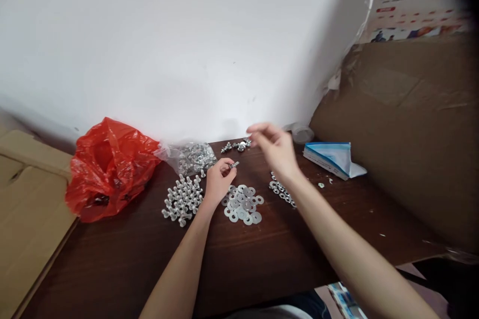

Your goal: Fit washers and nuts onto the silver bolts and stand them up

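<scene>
My left hand (219, 179) pinches a small metal bolt (234, 164) between thumb and fingertips, its end pointing right. Higher up and to the right hangs my right hand (276, 152), its fingers bent and smeared by motion; whether anything is in them cannot be made out. Just left of its fingertips lie a few bolts with parts fitted on them (241, 146). Below my left hand is a pile of flat washers (243, 204). A cluster of bolts (183, 197) covers the table to its left. Several nuts (281, 190) lie partly behind my right forearm.
A clear bag of metal parts (196, 158) and a red plastic bag (112, 169) sit at the left. A blue-and-white packet (329, 159) and a clear round container (302, 133) stand back right. Cardboard (396, 144) flanks the right side; a white wall (187, 50) rises behind.
</scene>
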`<state>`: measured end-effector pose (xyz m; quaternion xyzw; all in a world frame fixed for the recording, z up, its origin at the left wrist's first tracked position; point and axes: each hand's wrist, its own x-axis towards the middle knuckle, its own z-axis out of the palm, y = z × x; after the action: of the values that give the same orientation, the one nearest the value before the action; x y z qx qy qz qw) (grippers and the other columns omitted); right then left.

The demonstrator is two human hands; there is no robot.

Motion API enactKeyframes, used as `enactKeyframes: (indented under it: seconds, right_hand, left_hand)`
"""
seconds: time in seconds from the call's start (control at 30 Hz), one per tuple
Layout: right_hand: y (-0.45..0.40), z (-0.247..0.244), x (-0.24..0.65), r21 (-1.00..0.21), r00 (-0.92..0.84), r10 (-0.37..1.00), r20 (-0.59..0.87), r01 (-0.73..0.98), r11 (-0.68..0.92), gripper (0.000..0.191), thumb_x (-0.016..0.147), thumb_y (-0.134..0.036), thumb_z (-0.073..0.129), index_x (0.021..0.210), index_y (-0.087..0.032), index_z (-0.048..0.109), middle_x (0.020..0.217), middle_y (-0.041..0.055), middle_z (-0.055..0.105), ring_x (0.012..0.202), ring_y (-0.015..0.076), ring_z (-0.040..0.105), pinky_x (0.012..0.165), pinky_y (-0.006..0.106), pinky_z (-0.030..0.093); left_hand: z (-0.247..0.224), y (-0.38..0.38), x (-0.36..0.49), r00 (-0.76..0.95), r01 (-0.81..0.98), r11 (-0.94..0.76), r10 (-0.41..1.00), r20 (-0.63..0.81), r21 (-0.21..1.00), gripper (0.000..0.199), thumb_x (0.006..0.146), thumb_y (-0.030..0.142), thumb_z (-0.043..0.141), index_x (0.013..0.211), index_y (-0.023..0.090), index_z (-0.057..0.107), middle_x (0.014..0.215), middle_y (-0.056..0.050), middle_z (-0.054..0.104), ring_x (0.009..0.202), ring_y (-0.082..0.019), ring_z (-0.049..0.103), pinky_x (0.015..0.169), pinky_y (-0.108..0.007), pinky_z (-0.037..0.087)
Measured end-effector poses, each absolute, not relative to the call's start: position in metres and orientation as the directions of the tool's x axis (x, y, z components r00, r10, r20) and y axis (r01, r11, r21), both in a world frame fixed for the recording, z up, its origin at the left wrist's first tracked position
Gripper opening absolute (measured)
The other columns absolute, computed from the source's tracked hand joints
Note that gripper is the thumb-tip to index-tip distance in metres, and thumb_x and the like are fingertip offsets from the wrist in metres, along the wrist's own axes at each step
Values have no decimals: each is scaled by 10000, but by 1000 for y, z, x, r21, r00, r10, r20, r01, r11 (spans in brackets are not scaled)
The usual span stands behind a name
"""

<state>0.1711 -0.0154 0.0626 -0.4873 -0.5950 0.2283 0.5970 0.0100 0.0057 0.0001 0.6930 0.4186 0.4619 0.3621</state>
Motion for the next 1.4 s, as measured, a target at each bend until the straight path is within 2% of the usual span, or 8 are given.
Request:
enactKeyframes:
  seconds: [0.13,0.23,0.43,0.57,0.87,1.07,1.27,1.4]
  right_hand:
    - [-17,37,156,-870,214,862,460,301,390,147,825,-307,566,852,-191,652,901,56,677,745,172,605,694,327,487]
    - [-19,20,149,-828,164,872,461,435,355,158,829,-323,563,805,-191,647,852,56,674,719,175,596,669,314,460]
    - [-20,8,144,-788,84,910,406,537,302,191,855,-336,548,782,-180,630,759,36,667,697,174,593,660,283,424]
    - [-18,7,145,-801,61,929,366,529,280,208,854,-332,551,750,-176,641,722,28,669,669,169,594,645,273,415]
    - [-14,6,148,-833,40,935,353,469,294,128,801,-242,562,855,-174,655,830,38,688,703,157,599,664,276,444]
    - [-14,7,146,-879,75,954,291,414,236,155,791,-288,570,830,-170,661,777,31,685,672,152,596,622,264,438]
    - [-15,8,149,-834,65,943,327,490,255,264,838,-376,541,700,-177,649,677,21,659,630,149,571,639,274,413]
    - [-12,6,152,-870,33,962,270,437,229,199,812,-349,561,782,-178,659,704,18,669,639,154,579,617,273,420]
  left_hand:
    - [-1,7,10,210,239,-383,918,338,892,129,720,196,610,848,187,616,568,52,499,540,-91,479,560,-209,370]
    - [0,7,9,205,252,-381,919,336,889,142,719,201,618,859,182,615,597,41,529,557,-94,496,567,-208,391]
    - [3,2,9,222,301,-419,905,364,857,138,753,201,584,882,162,610,676,7,603,584,-97,525,592,-212,434]
    - [5,1,9,224,338,-441,896,384,832,162,754,183,576,902,148,632,682,-1,613,582,-96,526,594,-212,443]
    - [0,6,7,216,316,-384,919,329,867,257,739,173,612,981,123,685,750,-51,699,652,-138,635,672,-255,513]
    - [-4,7,6,189,288,-355,932,310,889,282,732,190,632,996,121,703,795,-72,730,702,-168,674,718,-291,537]
    - [-4,7,7,203,292,-350,932,300,890,286,703,171,652,980,132,717,776,-55,731,689,-168,674,716,-290,537]
    - [-4,6,7,197,299,-351,932,303,887,296,697,164,655,985,136,719,734,-40,719,658,-158,663,686,-274,534]
